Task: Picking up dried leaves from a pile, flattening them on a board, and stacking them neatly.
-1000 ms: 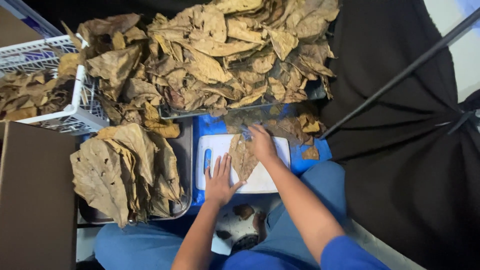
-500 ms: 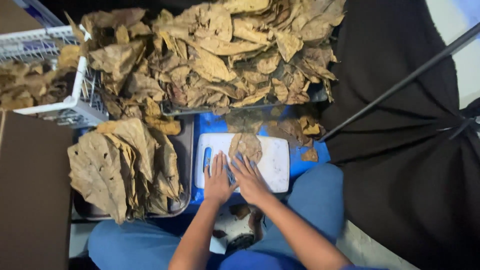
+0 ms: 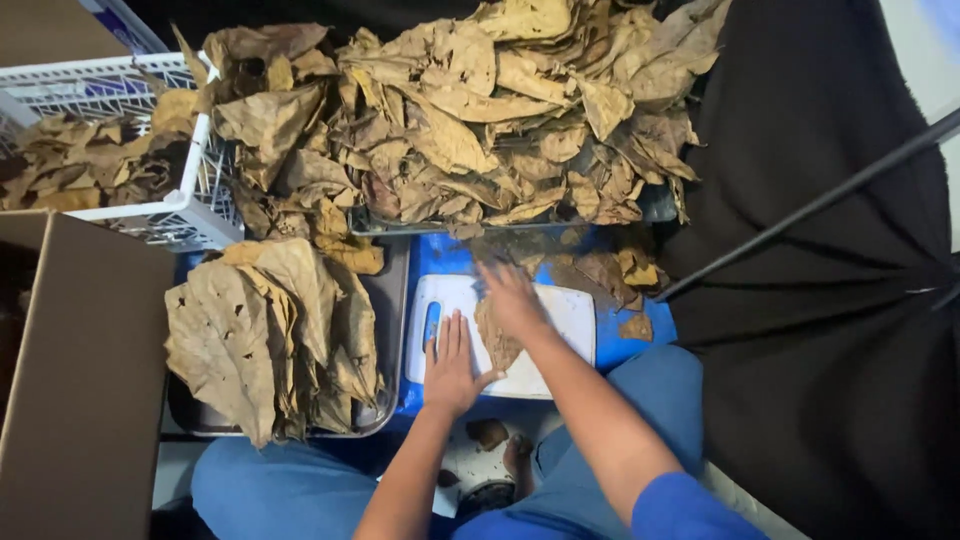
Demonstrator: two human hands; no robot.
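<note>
Two bare hands lay flat, fingers spread, on a dry brown leaf (image 3: 497, 340) resting on a white cutting board (image 3: 560, 310). Left hand (image 3: 450, 365) pinned its near end; right hand (image 3: 512, 298) pressed the far end, forearm angled across. Brittle leaf could likely crack or tear under uneven pressure.

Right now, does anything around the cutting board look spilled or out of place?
Yes. Dry leaves overflow the back tray, and scraps lie loose on the blue surface right of the cutting board. Both hands, left and right, press one leaf flat on it.
</note>
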